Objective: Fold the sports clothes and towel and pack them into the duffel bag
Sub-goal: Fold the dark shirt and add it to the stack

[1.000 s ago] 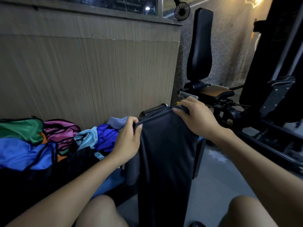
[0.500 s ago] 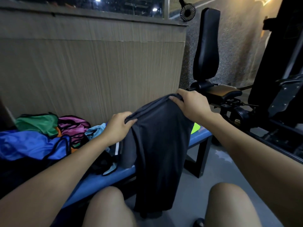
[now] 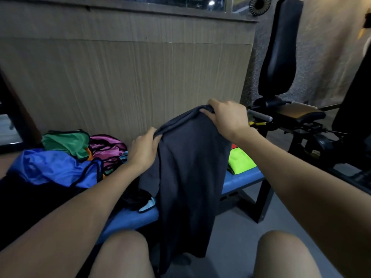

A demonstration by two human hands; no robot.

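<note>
Head view — both hands (image 3: 143, 150) (image 3: 228, 115) gripping dark garment (image 3: 190, 167)

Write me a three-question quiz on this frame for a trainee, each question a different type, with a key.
1. True or false: both the left hand and the right hand have a grip on the top edge of the dark garment.
2. Multiple choice: where is the bright green cloth?
A. on the blue bench, to the right of the dark garment
B. on the floor
C. in the left hand
3. Fill in: the lower part of the dark garment hangs down between the person's ____.

Key: 1 true; 2 A; 3 knees.
</note>
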